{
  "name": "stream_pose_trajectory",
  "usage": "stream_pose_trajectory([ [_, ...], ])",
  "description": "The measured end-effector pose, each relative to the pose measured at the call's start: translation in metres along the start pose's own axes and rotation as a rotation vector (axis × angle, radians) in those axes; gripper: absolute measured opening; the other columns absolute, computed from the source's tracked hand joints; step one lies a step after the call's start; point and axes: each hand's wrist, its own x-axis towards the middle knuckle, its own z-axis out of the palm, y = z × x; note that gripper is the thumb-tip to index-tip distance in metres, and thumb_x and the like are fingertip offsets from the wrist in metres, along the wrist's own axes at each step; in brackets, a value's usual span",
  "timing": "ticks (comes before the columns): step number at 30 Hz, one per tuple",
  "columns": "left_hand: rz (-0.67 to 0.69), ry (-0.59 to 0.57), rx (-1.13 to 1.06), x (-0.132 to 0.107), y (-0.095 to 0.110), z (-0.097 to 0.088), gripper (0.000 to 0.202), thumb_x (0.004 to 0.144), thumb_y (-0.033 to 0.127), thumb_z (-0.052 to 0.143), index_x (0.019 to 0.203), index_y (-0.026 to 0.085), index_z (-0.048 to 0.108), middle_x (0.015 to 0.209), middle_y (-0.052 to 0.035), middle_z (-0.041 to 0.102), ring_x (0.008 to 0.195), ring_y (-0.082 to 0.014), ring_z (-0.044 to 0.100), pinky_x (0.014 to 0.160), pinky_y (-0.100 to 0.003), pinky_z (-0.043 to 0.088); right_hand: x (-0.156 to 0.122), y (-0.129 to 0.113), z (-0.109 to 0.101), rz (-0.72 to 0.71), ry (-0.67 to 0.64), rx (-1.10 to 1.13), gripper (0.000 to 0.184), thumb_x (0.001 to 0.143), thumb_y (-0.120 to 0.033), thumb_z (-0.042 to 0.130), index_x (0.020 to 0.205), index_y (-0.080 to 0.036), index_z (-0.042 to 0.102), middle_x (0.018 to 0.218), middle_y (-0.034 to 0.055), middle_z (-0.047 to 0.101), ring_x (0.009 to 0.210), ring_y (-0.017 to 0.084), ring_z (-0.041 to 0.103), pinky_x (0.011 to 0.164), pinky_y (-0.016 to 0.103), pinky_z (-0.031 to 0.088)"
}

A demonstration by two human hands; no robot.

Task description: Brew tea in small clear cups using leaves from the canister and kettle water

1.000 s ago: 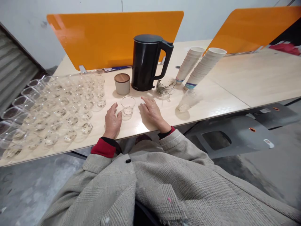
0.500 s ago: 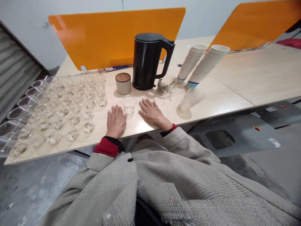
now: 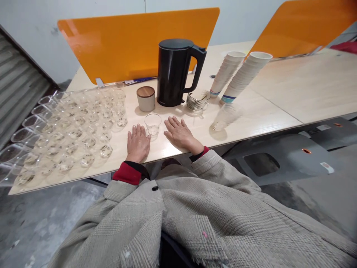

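Note:
My left hand (image 3: 138, 143) lies flat on the table, palm down, just left of a small clear plastic cup (image 3: 153, 124). On the cup's other side, my right hand (image 3: 180, 133) rests flat with its fingers stretched toward the back left. Both hands are open and hold nothing. Behind the cup stands a beige canister (image 3: 146, 103) with a wooden lid, beside a black electric kettle (image 3: 172, 74). A ribbed glass cup (image 3: 194, 102) with something metallic in it sits in front of the kettle's handle.
Rows of clear cups (image 3: 75, 134) with dark bits at their bottoms cover the table's left end. Two stacks of paper cups (image 3: 247, 76) and a stack of clear cups (image 3: 223, 118) stand to the right. An orange divider (image 3: 119, 44) runs behind; a grey chair (image 3: 290, 156) is below.
Both hands stay flat in the same places, and the objects have not moved. Only the camera view has shifted very slightly.

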Motion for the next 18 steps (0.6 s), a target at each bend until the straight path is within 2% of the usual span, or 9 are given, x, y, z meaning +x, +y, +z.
stream_pose_trajectory([
  [7,-0.024,-0.114,0.170,-0.003,0.012,-0.018,0.066,0.112,0.037,0.026,0.168,0.005,0.036,0.180,-0.0179,0.028,0.170,-0.0326,0.022,0.138,-0.056,0.020,0.003,0.003,0.003,-0.001,-0.005,0.005,0.071,0.112,-0.046,0.031,0.174,-0.011,0.028,0.183,0.0153,0.017,0.172,0.034,0.012,0.138,0.061,0.011],
  [18,-0.020,-0.098,0.167,-0.003,0.011,-0.017,0.065,0.112,0.036,0.027,0.168,0.004,0.036,0.180,-0.0183,0.029,0.169,-0.0336,0.024,0.138,-0.057,0.020,0.001,0.000,-0.001,0.015,-0.015,0.014,0.072,0.111,-0.045,0.033,0.173,-0.008,0.028,0.183,0.0163,0.018,0.172,0.033,0.012,0.138,0.060,0.011],
])
